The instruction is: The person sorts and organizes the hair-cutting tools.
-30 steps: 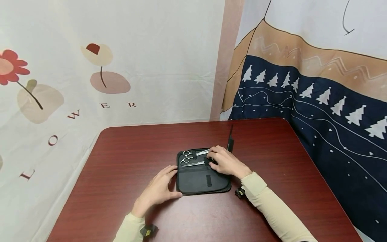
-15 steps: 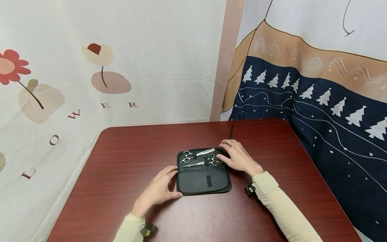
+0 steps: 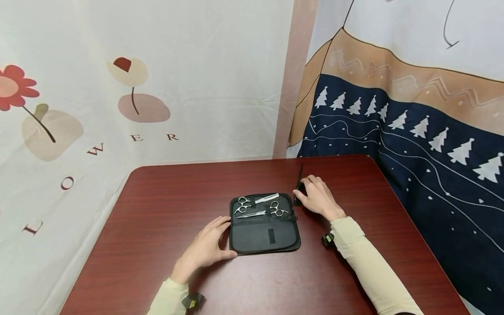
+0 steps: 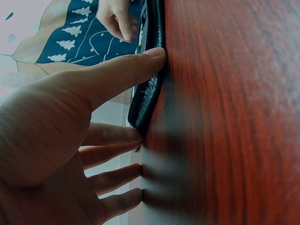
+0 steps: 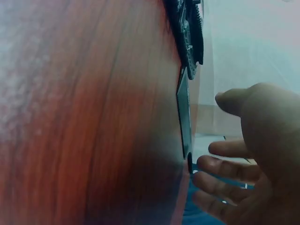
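Nearest of all, behind the left hand (image 3: 208, 241), come a pale sleeve (image 3: 170, 297) and a small dark device (image 3: 192, 301) with a yellow mark, at the wrist. The left hand has its fingers extended and grips nothing. Its thumb touches the near left corner of the black case (image 3: 252, 236), and its fingertips are at the left side of this case. The left wrist view shows the thumb tip against the outer edge, where a zip (image 4: 147, 30) runs.

The case lies spread on the table (image 3: 157, 188), to the right of the left hand. The front part of its inside carries a short dark strap (image 3: 271, 236). In the back part lie two silver pairs: the nearer scissors (image 3: 252, 214) point their blades to the left hand's side, and the farther scissors (image 3: 267, 198) point to the right hand's side.

The right hand (image 3: 320, 199) is past the right side of the case. Its fingers are apart and a little bent, and I see nothing gripped in them. A dark slim tool (image 5: 184, 112) lies just to the left of this hand; whether a fingertip touches it, I cannot tell.

Beyond both hands hang a white cloth (image 3: 220, 65) with flowers and, farther right, a navy cloth (image 3: 346, 131) with white trees.
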The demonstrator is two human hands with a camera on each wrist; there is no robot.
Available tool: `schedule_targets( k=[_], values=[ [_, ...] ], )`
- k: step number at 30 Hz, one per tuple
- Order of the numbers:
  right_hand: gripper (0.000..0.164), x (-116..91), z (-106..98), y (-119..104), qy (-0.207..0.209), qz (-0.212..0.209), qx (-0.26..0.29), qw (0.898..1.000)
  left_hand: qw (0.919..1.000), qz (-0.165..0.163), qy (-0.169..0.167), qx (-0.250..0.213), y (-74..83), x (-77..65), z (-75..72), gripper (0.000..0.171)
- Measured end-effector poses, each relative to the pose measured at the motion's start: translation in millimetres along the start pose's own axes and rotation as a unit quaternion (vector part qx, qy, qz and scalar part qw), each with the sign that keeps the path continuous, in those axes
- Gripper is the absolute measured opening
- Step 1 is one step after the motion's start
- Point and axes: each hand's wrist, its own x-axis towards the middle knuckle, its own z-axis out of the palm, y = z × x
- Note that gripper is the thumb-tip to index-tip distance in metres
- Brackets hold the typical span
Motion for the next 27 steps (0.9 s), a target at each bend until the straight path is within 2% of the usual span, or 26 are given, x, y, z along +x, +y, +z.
schedule_targets(
  k=[5, 9, 13, 27],
  values=[
    [0.059, 5, 5, -2, -0.018, 0.033, -0.021, 0.999, 1.0000, -0.002, -0.002, 0.001, -0.7, 0.0, 0.5, 0.091],
    [0.071, 8, 9, -6, -0.036, 0.056, -0.036, 0.997, 1.0000, -0.001, -0.002, 0.002, -1.3, -0.1, 0.7, 0.091],
    [0.077, 9, 11, -8, -0.039, 0.068, -0.044, 0.996, 1.0000, 0.000, -0.001, 0.004, -1.6, 0.3, 1.2, 0.091],
    [0.060, 5, 9, -6, -0.047, 0.066, -0.032, 0.996, 1.0000, 0.000, -0.003, -0.003, -0.8, 0.3, 1.0, 0.091]
  ],
)
